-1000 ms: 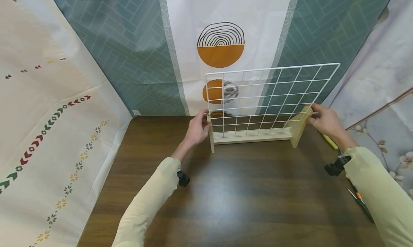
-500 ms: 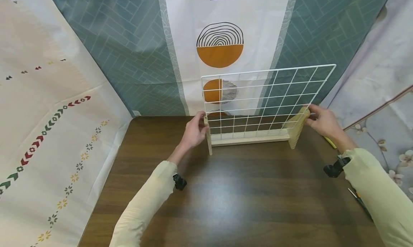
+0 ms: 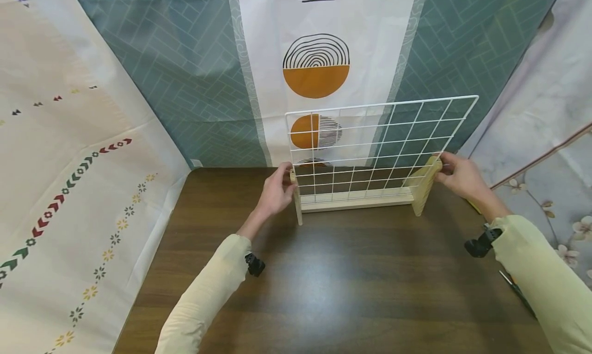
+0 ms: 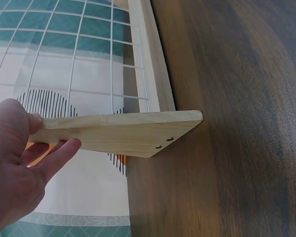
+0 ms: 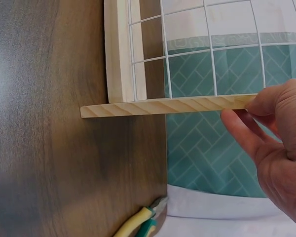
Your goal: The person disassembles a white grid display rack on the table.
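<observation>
A small stand stands near the back of the table, made of a white wire grid (image 3: pixel 381 105) between two pale wooden side panels. A wooden crossbar (image 3: pixel 356 204) joins the panels low down. My left hand (image 3: pixel 275 192) pinches the top of the left side panel (image 4: pixel 113 133), thumb on one face and fingers on the other. Two screw heads (image 4: pixel 169 139) show near that panel's lower end. On the other side, my right hand (image 3: pixel 466 179) pinches the upper end of the right side panel (image 5: pixel 158 106) between thumb and fingers. The grid rises above both hands, leaning back.
Pliers with yellow and green handles (image 5: pixel 133 222) lie by the table's right edge, beyond my right hand. A dark slender tool (image 3: pixel 517 293) lies nearer me, partly under the right sleeve. Behind the dark wooden table (image 3: pixel 324 287) hangs a patterned cloth (image 3: pixel 208 87).
The stand has slid slightly left and toward me, with both hands holding its side panels throughout.
</observation>
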{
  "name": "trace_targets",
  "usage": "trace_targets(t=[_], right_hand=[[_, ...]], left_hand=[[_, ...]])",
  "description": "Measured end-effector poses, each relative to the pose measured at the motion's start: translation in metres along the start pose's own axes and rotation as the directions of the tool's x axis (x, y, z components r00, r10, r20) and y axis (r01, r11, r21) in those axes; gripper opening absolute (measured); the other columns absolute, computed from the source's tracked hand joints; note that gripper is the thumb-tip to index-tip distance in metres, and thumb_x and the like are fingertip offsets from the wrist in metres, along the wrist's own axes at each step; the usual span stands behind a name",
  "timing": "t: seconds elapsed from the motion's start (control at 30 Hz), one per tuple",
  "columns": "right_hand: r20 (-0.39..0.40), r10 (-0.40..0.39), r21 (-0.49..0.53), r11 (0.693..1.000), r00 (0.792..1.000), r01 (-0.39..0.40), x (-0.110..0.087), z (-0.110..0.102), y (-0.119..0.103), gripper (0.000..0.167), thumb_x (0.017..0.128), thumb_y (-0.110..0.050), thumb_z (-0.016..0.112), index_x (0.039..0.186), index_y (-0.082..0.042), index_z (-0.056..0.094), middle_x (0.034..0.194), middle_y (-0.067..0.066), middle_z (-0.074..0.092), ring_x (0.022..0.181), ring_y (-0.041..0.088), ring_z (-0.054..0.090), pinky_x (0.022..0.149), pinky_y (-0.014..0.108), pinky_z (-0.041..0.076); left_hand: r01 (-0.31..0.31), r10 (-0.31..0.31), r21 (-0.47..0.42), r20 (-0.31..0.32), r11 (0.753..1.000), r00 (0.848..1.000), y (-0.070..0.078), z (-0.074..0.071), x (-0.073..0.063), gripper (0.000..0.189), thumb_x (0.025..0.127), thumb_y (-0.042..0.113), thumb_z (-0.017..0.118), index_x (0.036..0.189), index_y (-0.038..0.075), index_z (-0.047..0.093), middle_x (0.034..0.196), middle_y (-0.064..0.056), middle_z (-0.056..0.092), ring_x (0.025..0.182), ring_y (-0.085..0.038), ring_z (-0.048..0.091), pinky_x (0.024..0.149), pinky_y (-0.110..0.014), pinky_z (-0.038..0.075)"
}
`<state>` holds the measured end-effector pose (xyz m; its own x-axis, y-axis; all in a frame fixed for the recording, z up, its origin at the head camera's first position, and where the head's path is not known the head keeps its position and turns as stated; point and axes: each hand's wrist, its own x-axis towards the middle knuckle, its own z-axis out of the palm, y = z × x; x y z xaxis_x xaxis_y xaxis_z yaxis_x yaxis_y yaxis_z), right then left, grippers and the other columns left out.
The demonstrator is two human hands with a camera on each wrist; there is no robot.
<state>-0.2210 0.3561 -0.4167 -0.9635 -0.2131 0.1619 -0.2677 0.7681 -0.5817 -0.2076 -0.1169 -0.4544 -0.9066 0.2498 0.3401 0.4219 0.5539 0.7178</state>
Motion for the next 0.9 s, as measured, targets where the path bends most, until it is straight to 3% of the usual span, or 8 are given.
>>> trace_targets(t=[0.17,0.3,0.57,0.9], right_hand=[[-0.026,-0.026,0.002,1.000,0.999,0.026,0.000,0.003,0.000,0.048,0.086,0.006,0.067,0.132,0.007,0.053,0.118,0.033,0.060,0.098,0.052,0.064,0.064,0.010,0.042],[-0.029,-0.038,-0.016,0.999,0.999,0.038,-0.001,0.005,-0.002,0.048,0.086,0.006,0.067,0.131,0.006,0.054,0.117,0.033,0.060,0.096,0.052,0.064,0.063,0.012,0.042],[0.003,-0.024,0.005,1.000,1.000,0.024,-0.003,0.007,-0.005,0.051,0.087,0.006,0.067,0.135,0.007,0.050,0.119,0.034,0.059,0.100,0.052,0.063,0.068,0.026,0.051],[-0.011,-0.063,0.043,0.997,0.998,0.063,-0.004,0.009,-0.008,0.050,0.086,0.009,0.066,0.133,0.009,0.050,0.115,0.035,0.060,0.098,0.053,0.063,0.065,0.005,0.039]], left_hand=[[-0.006,0.006,-0.010,-0.007,1.000,1.000,0.000,-0.001,-0.002,0.046,0.088,-0.011,0.065,0.127,0.003,0.047,0.115,-0.020,0.063,0.093,-0.031,0.070,0.082,-0.036,0.057],[-0.004,0.003,-0.009,-0.014,1.000,1.000,-0.001,-0.001,-0.004,0.046,0.087,-0.011,0.065,0.127,0.003,0.047,0.115,-0.020,0.063,0.092,-0.030,0.071,0.082,-0.036,0.057],[-0.019,0.019,-0.019,-0.026,1.000,0.999,-0.001,-0.004,-0.007,0.046,0.085,-0.014,0.064,0.126,0.001,0.047,0.114,-0.020,0.062,0.098,-0.029,0.068,0.085,-0.031,0.056],[-0.028,0.027,-0.025,-0.034,0.999,0.999,-0.003,-0.007,-0.012,0.045,0.086,-0.014,0.064,0.126,-0.001,0.047,0.112,-0.021,0.062,0.102,-0.031,0.066,0.087,-0.032,0.055]])
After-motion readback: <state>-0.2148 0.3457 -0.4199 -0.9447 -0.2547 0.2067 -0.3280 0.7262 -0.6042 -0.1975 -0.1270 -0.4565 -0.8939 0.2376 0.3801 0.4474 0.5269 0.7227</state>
